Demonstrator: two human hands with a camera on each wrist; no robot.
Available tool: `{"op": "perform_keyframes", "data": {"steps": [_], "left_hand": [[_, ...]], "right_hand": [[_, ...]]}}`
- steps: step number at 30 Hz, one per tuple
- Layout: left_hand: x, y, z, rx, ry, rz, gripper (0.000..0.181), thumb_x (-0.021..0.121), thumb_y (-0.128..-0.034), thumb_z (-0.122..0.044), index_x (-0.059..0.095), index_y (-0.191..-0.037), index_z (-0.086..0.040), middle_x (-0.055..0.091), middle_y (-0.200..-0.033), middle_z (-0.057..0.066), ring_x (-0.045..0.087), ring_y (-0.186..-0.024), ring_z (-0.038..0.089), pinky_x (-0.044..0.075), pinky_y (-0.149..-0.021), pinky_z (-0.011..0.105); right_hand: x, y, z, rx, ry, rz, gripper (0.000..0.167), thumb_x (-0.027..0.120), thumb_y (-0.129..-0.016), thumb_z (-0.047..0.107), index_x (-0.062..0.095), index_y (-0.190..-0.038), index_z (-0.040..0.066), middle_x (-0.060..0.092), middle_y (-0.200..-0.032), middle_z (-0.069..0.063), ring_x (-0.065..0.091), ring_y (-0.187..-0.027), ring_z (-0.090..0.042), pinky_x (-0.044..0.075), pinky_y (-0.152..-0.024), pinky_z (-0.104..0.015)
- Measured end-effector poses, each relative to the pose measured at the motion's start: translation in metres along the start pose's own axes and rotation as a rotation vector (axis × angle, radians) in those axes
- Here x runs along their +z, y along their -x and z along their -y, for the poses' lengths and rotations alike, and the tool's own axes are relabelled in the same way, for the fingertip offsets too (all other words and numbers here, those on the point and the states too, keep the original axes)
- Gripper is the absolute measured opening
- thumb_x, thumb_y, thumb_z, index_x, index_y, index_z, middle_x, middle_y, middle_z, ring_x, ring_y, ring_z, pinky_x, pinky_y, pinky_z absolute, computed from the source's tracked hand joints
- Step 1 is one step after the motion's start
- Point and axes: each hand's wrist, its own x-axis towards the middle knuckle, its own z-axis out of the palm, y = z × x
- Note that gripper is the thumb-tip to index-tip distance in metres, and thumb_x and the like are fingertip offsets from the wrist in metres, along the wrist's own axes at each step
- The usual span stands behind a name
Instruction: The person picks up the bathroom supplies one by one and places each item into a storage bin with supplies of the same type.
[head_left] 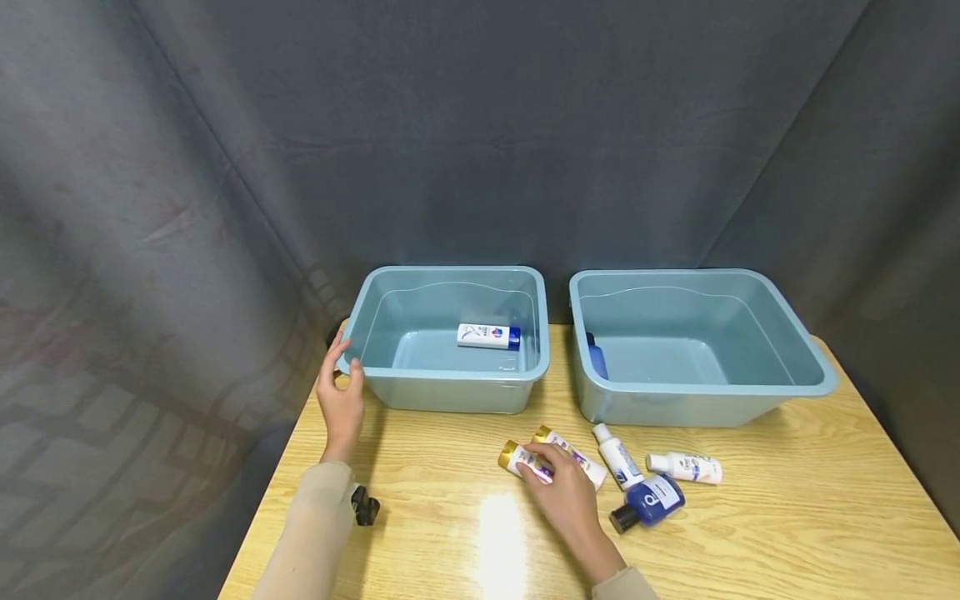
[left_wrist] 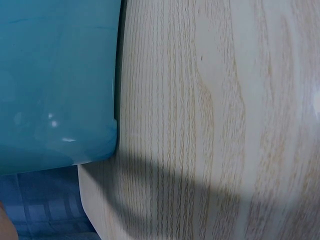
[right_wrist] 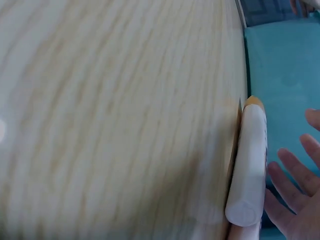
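Note:
Fingers of my left hand [head_left: 342, 408] touch the front left corner of the left blue bin [head_left: 431, 396]; a sliver of skin shows at the left wrist view's edge. My right hand [head_left: 566, 496] hovers at two white bottles with gold caps, its fingertips over the nearer bottle [head_left: 522, 458] and the farther bottle [head_left: 585, 467] beside it. In the right wrist view, the right hand [right_wrist: 300, 190] has spread fingers next to a white bottle [right_wrist: 247, 165]; whether they touch it cannot be told. A white bottle with a blue cap [head_left: 487, 336] lies inside the left bin.
The right blue bin [head_left: 675, 408] holds a dark blue bottle [head_left: 597, 358]. In front of it lie a white bottle [head_left: 618, 458], another white bottle [head_left: 693, 468] and a blue bottle with a black cap [head_left: 656, 498]. A black object [head_left: 365, 506] is by the left sleeve.

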Motion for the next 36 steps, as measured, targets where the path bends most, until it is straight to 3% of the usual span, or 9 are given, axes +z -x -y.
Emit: {"op": "perform_keyframes", "data": {"steps": [10,18,29,36], "left_hand": [[0.000,0.001,-0.004,-0.014,0.019,-0.002,0.035,0.054,-0.0968,0.000,0.059,-0.132,0.001,0.048,-0.150,0.008,0.045,-0.131,0.027,0.031,-0.087,0.029],[-0.001,0.005,-0.040,-0.012,0.024,0.020,0.035,0.052,-0.0965,0.002,0.056,-0.131,0.011,0.045,-0.148,0.021,0.042,-0.135,0.034,0.031,-0.088,0.038],[0.000,0.007,-0.042,-0.015,0.035,0.025,0.036,0.052,-0.0965,0.002,0.057,-0.131,0.009,0.045,-0.148,0.022,0.040,-0.136,0.033,0.030,-0.090,0.038],[0.000,0.007,-0.039,-0.029,0.030,0.022,0.036,0.052,-0.0967,0.001,0.057,-0.131,0.009,0.045,-0.149,0.019,0.041,-0.136,0.032,0.030,-0.092,0.044]], "right_hand": [[0.002,0.003,-0.004,-0.007,0.033,0.010,0.033,0.083,-0.080,0.024,0.073,-0.111,0.018,0.070,-0.115,-0.005,0.066,-0.104,-0.027,0.051,-0.086,-0.051],[0.006,0.004,-0.007,-0.028,0.060,-0.005,0.036,0.085,-0.078,0.023,0.074,-0.112,0.017,0.070,-0.116,-0.005,0.066,-0.107,-0.029,0.052,-0.086,-0.050],[0.011,0.003,-0.007,-0.099,0.125,-0.017,0.043,0.088,-0.073,0.016,0.073,-0.113,0.008,0.070,-0.114,-0.014,0.065,-0.105,-0.034,0.052,-0.086,-0.050],[0.011,0.004,-0.006,-0.083,0.166,-0.010,0.049,0.089,-0.070,0.013,0.071,-0.115,0.005,0.068,-0.112,-0.014,0.065,-0.103,-0.034,0.052,-0.083,-0.050]]}}
